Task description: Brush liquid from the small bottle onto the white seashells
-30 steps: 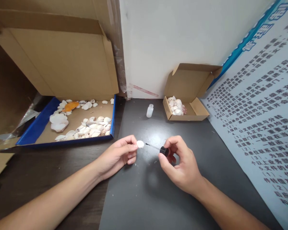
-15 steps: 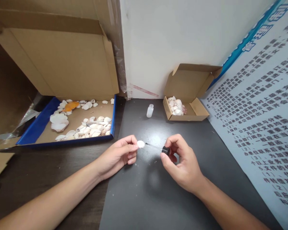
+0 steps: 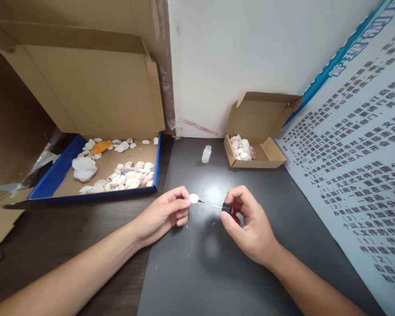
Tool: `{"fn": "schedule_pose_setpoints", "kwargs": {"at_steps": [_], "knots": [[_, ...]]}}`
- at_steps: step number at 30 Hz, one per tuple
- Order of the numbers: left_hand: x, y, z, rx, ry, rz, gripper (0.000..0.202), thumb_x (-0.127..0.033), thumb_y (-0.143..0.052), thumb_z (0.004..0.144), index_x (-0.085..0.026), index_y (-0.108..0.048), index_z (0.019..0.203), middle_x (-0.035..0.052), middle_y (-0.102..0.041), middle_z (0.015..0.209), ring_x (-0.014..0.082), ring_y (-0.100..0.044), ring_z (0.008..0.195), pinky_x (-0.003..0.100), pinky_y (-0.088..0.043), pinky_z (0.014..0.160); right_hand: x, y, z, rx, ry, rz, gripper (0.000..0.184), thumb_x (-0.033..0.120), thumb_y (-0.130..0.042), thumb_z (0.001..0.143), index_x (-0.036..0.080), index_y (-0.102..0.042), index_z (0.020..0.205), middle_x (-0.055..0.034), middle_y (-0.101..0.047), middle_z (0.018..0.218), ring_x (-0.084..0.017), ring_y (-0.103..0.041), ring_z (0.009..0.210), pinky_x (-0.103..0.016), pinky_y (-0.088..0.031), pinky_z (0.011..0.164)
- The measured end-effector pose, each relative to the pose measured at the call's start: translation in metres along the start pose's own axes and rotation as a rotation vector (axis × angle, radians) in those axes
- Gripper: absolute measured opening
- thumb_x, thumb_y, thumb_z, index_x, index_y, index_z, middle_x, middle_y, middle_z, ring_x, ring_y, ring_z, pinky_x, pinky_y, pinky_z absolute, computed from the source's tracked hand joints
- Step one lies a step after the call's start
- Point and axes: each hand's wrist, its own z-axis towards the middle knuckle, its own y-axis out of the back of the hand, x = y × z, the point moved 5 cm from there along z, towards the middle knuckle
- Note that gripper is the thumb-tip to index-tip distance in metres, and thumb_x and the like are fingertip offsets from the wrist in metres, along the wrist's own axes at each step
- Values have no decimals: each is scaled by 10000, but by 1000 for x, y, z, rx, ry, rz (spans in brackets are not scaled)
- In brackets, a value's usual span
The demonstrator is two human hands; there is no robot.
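Observation:
Between thumb and fingers, my left hand pinches a small white seashell by its left edge. My right hand grips the black cap of a brush applicator, whose thin stem points left. The dark brush tip is at the shell's right edge; it looks to be touching. Beyond both hands stands a small uncapped glass bottle with whitish contents, upright on the dark grey mat.
At the left, an open blue-edged cardboard box holds many white shells and an orange one. A smaller open carton with white shells stands at the back right. A white wall rises behind, and a printed poster leans along the right.
The brush tip has come to the shell's right edge, where a small gap showed before. Both hands stay nearly in place, and the view has shifted slightly.

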Motion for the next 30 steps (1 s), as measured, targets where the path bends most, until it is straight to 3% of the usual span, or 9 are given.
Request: {"fn": "schedule_pose_setpoints", "kwargs": {"at_steps": [11,24,30], "knots": [[0,0,0,8,0,-5,220,-223,-716,825,-164,-521,742,-61,-398,584,59,-346,525,179,-301,501,-3,0,4,9,-64,37,148,189,-570,807,237,-445,871,83,-402,627,-95,-398,503,-210,-364,462],[1,2,0,22,-19,-2,195,-210,-690,850,-165,-520,765,-59,-411,600,56,-354,529,171,-307,502,-1,-5,-1,64,-13,61,145,196,-575,821,236,-456,894,74,-415,636,-97,-411,509,-210,-369,458],[2,2,0,22,-10,0,198,-202,-679,856,-166,-509,762,-61,-405,592,53,-347,523,170,-298,500,-1,-2,0,30,3,46,148,177,-561,822,237,-448,896,78,-404,648,-92,-397,517,-197,-351,457]]}}
